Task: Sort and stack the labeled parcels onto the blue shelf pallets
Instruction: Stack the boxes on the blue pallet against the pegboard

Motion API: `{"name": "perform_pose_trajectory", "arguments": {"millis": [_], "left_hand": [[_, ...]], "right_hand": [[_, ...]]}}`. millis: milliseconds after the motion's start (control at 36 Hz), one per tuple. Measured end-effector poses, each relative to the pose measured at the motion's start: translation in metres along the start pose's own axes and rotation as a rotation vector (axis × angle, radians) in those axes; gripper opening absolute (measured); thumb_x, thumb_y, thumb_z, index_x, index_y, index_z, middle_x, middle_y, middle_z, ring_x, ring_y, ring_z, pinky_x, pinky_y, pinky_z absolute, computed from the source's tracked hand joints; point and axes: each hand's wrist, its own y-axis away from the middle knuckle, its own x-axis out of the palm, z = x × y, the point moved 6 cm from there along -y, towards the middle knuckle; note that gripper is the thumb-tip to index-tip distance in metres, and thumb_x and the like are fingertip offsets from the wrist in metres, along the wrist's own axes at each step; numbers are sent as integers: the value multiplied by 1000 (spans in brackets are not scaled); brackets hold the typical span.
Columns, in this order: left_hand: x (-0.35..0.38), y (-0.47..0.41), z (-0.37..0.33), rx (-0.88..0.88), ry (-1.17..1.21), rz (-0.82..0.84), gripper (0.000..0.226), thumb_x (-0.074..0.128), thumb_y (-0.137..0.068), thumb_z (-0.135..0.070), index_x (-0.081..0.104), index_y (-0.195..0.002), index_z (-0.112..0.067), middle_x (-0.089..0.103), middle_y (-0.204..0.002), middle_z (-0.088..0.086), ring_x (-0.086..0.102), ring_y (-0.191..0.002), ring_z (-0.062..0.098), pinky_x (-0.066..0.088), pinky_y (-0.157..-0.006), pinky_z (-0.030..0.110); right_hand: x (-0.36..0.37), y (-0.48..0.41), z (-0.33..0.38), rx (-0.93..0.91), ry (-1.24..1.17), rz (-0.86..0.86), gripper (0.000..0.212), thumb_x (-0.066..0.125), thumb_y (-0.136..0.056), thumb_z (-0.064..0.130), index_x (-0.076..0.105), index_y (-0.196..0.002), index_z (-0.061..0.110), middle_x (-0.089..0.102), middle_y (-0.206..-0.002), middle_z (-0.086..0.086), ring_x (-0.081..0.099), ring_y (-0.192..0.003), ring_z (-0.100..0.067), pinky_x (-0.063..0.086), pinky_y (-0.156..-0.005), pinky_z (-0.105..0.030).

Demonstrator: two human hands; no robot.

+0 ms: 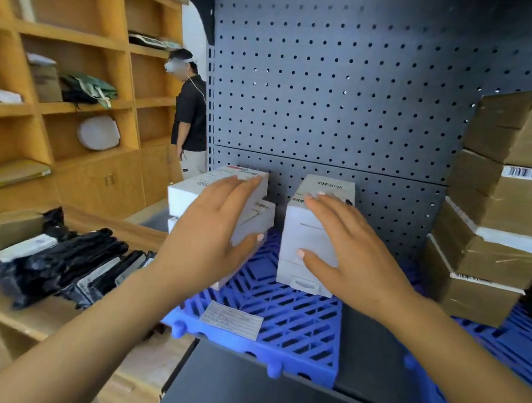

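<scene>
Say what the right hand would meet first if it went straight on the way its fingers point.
Probably the right-hand stack of white labelled cardboard boxes, which the right hand seems to touch; behind it stands the dark perforated metal panel.

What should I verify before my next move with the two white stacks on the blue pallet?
1. Left hand on left white stack: ok, fingers lie across its top.
2. Left white stack squared: not ok, upper box sits askew.
3. Right hand on right white stack: ok.
4. Right white stack upright: ok.
5. Labels on top: ok, barcodes visible.
6. Blue pallet free in front: ok.
</scene>
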Motion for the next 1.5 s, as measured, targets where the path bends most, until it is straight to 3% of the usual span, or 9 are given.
{"name": "perform_pose_trajectory", "arguments": {"millis": [111,250,472,639,750,806,917,1250,1500], "left_hand": [[-5,12,26,-28,-44,40,78,72,-82,-27,32,-146,-8,46,-141,9,35,-134,26,20,-110,26],[-8,18,61,-6,-132,69,85,65,-85,-44,24,-149,-7,45,-143,12,39,-133,31,34,-109,47],[10,22,126,17,-137,214,104,50,-77,-77,11,-153,-19,36,-150,3,33,-137,24,28,-111,41],[11,15,140,138,-39,213,77,42,-84,-68,41,-142,-18,49,-136,3,45,-125,27,41,-102,44],[9,8,146,199,5,188,67,42,-85,-61,49,-136,-19,55,-127,3,51,-116,26,42,-96,38],[11,8,148,205,43,179,64,46,-85,-59,51,-135,-19,55,-126,4,51,-114,26,41,-94,36],[15,8,150,210,110,163,65,42,-82,-60,51,-134,-21,55,-126,3,47,-117,25,40,-97,35],[23,8,152,256,232,126,58,68,-85,-35,49,-137,-20,51,-131,1,41,-120,22,35,-99,31],[22,4,152,267,272,158,60,71,-82,-38,48,-135,-23,48,-131,-3,38,-122,17,34,-100,27]], "right_hand": [[16,-9,17,-22,-44,37,68,49,-94,44,11,-150,34,11,-157,9,1,-144,-5,-1,-111,-16],[34,-24,30,-46,81,17,67,44,-93,49,20,-150,26,22,-156,-1,7,-144,-11,-6,-116,-21],[70,-54,59,37,92,23,74,32,-89,61,16,-151,25,17,-157,0,4,-144,-10,-5,-116,-23],[92,-62,76,117,169,34,80,31,-87,66,9,-152,25,15,-158,0,3,-144,-10,-10,-112,-19],[97,-57,83,202,89,63,76,44,-95,52,-9,-146,36,7,-155,15,-8,-132,10,-19,-98,-3],[98,-55,85,260,68,81,75,45,-95,49,-8,-147,37,16,-155,12,5,-135,4,-8,-100,-2],[100,-52,86,325,106,98,77,43,-94,51,-9,-149,36,36,-147,8,33,-131,-10,32,-101,-23],[101,-50,81,443,98,114,73,38,-98,46,-18,-145,45,36,-149,7,45,-125,-17,44,-97,-34],[91,-54,82,380,182,-22,73,48,-97,40,-4,-148,38,-10,-156,18,5,-142,-3,23,-113,-26]]}}
